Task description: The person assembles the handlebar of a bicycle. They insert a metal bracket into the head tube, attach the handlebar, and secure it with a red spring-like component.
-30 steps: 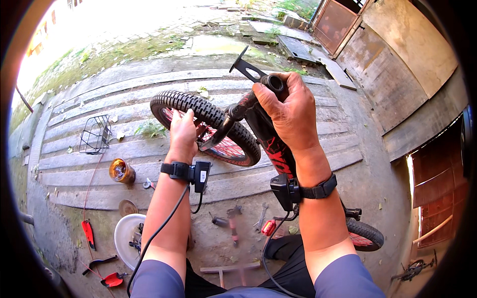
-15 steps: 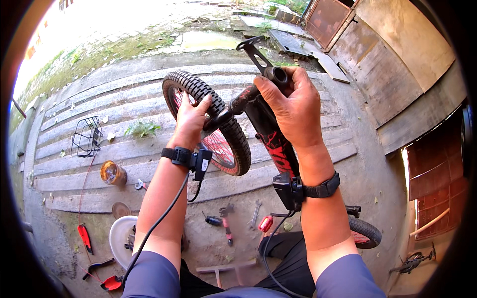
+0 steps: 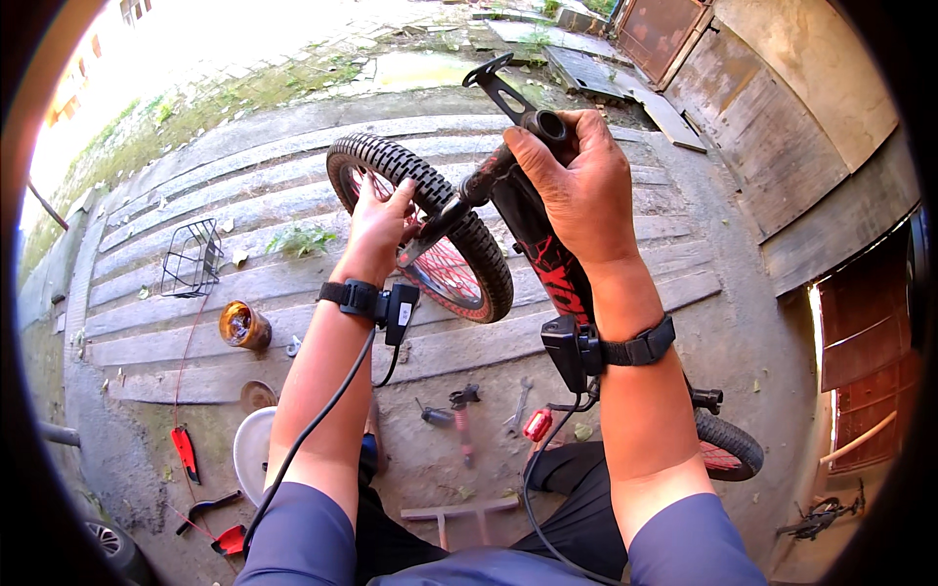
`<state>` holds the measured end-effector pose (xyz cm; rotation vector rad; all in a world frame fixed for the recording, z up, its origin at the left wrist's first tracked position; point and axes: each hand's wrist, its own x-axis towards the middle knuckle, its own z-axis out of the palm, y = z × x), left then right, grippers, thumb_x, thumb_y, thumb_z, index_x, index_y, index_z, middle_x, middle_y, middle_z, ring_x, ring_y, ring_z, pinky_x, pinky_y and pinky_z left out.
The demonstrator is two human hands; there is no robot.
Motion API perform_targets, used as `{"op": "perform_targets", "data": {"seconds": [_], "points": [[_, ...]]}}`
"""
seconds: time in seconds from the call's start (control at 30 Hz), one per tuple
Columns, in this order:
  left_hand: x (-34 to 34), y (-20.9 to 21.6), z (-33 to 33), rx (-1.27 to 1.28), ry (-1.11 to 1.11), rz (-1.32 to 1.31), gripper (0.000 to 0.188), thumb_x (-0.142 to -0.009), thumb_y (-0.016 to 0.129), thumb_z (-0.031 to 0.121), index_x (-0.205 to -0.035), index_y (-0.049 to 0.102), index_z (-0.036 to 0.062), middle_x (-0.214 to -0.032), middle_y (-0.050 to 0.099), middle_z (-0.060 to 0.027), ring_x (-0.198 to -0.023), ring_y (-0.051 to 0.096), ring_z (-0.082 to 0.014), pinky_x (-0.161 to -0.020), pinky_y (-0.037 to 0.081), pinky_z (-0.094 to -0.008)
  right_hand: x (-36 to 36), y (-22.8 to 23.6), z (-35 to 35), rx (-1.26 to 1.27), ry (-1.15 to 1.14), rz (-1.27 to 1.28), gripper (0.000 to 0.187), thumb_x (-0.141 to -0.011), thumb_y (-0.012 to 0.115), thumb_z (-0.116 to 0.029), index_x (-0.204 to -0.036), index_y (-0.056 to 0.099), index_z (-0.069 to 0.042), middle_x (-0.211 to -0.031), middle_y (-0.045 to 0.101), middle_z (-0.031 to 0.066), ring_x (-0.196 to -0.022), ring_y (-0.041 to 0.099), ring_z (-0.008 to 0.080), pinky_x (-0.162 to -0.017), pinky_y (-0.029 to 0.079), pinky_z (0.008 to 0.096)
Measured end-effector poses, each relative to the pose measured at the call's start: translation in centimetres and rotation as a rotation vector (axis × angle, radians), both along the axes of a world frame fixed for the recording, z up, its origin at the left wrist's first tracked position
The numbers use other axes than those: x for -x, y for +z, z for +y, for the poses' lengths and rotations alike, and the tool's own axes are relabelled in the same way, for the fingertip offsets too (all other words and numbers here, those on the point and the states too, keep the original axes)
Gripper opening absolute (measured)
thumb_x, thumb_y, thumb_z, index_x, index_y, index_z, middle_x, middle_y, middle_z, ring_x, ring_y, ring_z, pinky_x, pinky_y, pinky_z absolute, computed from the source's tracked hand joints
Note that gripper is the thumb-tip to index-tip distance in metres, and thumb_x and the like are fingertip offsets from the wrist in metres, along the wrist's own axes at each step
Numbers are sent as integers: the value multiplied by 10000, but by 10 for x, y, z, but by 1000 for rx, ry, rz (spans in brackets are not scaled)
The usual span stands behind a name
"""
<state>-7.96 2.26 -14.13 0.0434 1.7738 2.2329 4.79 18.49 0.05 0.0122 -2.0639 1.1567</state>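
A small bicycle with a black frame (image 3: 547,259) bearing red graphics is tilted up between my arms. My right hand (image 3: 583,186) is closed round the top front end of the frame, beside its open round tube (image 3: 550,124). A black slotted bracket (image 3: 500,90) sticks out beyond that tube. My left hand (image 3: 376,223) grips the knobby front wheel (image 3: 474,264), thumb on the tyre, close to the black fork (image 3: 428,239); some of its fingers are hidden behind the tyre. The rear wheel (image 3: 728,447) shows beyond my right forearm.
On the ground lie a wrench (image 3: 522,400), a red-handled tool (image 3: 465,430) and red cutters (image 3: 185,454). To the left stand an amber container (image 3: 244,326) and a wire basket (image 3: 192,257). A white round basin (image 3: 252,444) is partly behind my left arm. Wooden panels (image 3: 772,107) line the right.
The view has shifted, so ground objects sit further right. My hands keep their holds; the front wheel and frame have swung slightly.
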Motion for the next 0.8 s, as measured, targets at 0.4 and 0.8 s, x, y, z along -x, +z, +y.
{"op": "perform_targets", "data": {"seconds": [0.4, 0.8], "points": [[-73, 18, -59, 158, 5, 12, 835, -960, 615, 257, -1547, 64, 36, -1319, 562, -163, -1139, 590, -255, -861, 503, -386, 10, -8, 3, -117, -101, 4, 507, -790, 775, -450, -945, 610, 4, -814, 690, 151, -752, 685, 295, -709, 536, 376], [-48, 167, 9, 52, -194, 525, 543, -1047, 414, 429, -1359, 466, -13, -1192, 614, -142, -1024, 639, -198, -806, 523, -295, 10, -8, 3, -142, -121, -20, 548, -798, 781, -466, -975, 600, 19, -816, 687, 120, -744, 670, 208, -692, 530, 325]]}}
